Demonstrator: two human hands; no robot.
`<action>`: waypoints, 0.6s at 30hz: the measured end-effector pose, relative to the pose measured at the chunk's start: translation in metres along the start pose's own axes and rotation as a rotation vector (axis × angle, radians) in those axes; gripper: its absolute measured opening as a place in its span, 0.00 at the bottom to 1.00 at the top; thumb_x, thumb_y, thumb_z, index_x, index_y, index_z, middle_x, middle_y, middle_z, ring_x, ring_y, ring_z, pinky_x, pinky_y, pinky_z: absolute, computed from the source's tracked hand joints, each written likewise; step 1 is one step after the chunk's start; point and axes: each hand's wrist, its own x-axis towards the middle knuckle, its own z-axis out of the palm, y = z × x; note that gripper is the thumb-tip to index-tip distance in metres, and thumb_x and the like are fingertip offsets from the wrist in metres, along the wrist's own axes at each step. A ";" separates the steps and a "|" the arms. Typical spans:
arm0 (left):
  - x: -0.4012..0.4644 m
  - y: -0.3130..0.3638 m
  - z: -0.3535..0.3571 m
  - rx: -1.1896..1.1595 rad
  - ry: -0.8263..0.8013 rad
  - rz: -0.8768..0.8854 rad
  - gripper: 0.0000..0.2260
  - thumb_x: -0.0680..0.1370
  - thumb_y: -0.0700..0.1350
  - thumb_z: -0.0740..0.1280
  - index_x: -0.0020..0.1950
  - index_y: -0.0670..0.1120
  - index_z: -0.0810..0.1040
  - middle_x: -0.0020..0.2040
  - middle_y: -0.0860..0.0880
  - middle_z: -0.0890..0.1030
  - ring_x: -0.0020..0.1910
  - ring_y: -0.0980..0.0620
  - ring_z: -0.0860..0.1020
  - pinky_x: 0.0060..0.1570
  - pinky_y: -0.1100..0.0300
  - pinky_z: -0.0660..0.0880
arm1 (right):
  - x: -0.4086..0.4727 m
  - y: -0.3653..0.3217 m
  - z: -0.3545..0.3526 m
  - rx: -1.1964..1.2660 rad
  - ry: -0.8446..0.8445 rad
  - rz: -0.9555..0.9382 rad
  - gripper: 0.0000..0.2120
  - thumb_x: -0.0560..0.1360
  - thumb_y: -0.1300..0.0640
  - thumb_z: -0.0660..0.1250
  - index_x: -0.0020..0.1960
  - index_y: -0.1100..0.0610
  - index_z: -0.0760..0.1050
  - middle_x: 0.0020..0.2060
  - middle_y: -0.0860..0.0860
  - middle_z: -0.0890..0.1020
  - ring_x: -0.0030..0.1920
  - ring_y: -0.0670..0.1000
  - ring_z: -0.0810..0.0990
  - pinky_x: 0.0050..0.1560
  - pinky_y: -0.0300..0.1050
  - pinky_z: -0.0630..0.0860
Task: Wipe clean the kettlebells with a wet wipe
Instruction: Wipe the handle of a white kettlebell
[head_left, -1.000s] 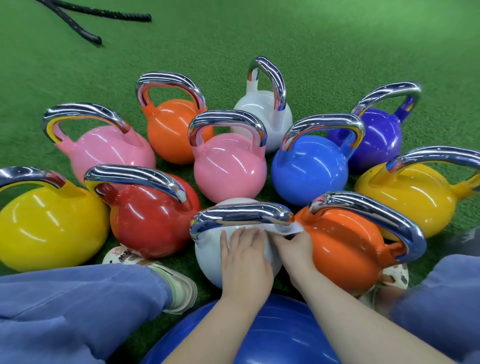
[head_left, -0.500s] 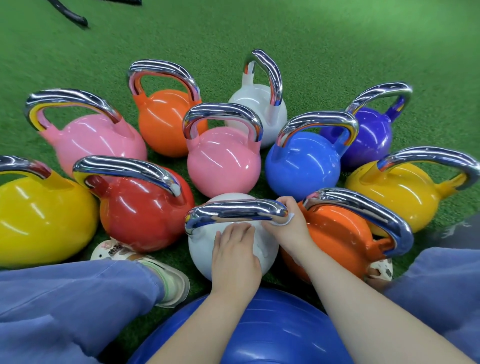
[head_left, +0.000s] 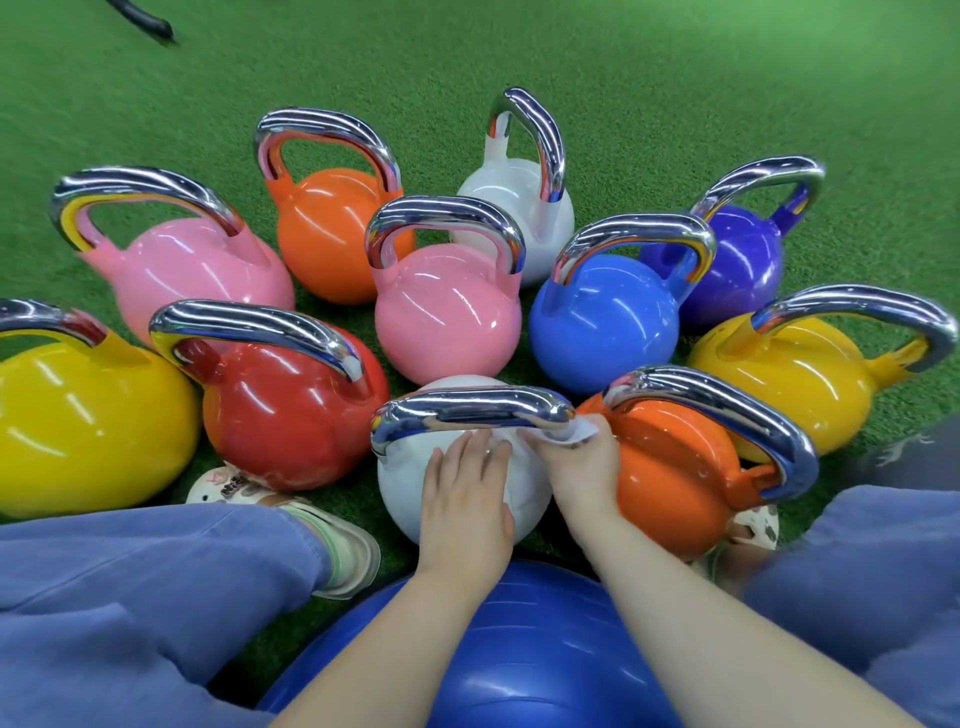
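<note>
The left hand (head_left: 465, 499) lay flat and open on the near face of the white kettlebell (head_left: 410, 483), steadying it, while the right hand (head_left: 582, 467) pinched the wipe (head_left: 582, 430) around the right end of that bell's chrome handle (head_left: 467, 410), just where it curves down to the body. The orange bell (head_left: 670, 483) stood just beyond the right hand, almost touching it; the red bell (head_left: 280, 415) sat to the left of the left hand. To do this stroke well, the wipe probably needed to wrap the bar fully and slide along it with steady pressure, the flat palm stopping any rocking. The tight gap beside the orange bell looked likely to snag the knuckles.
</note>
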 end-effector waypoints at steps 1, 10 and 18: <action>-0.001 0.000 0.000 -0.002 -0.004 -0.011 0.33 0.53 0.43 0.77 0.58 0.47 0.77 0.59 0.44 0.77 0.59 0.46 0.72 0.57 0.44 0.73 | -0.004 0.004 0.005 0.042 0.062 0.041 0.20 0.59 0.49 0.77 0.45 0.60 0.79 0.39 0.51 0.84 0.38 0.46 0.80 0.38 0.36 0.75; -0.002 -0.001 -0.001 0.030 -0.062 -0.069 0.40 0.49 0.46 0.78 0.61 0.49 0.73 0.61 0.41 0.76 0.59 0.41 0.76 0.53 0.40 0.75 | -0.018 -0.001 0.025 0.231 0.216 0.250 0.06 0.71 0.55 0.72 0.46 0.52 0.77 0.40 0.48 0.82 0.43 0.49 0.80 0.50 0.43 0.76; -0.004 0.002 -0.002 0.049 -0.107 -0.118 0.36 0.55 0.45 0.78 0.63 0.48 0.75 0.67 0.41 0.72 0.64 0.39 0.72 0.59 0.38 0.69 | 0.011 -0.022 -0.014 -0.273 -0.263 -0.131 0.14 0.68 0.68 0.70 0.52 0.59 0.78 0.43 0.49 0.80 0.45 0.47 0.76 0.49 0.44 0.73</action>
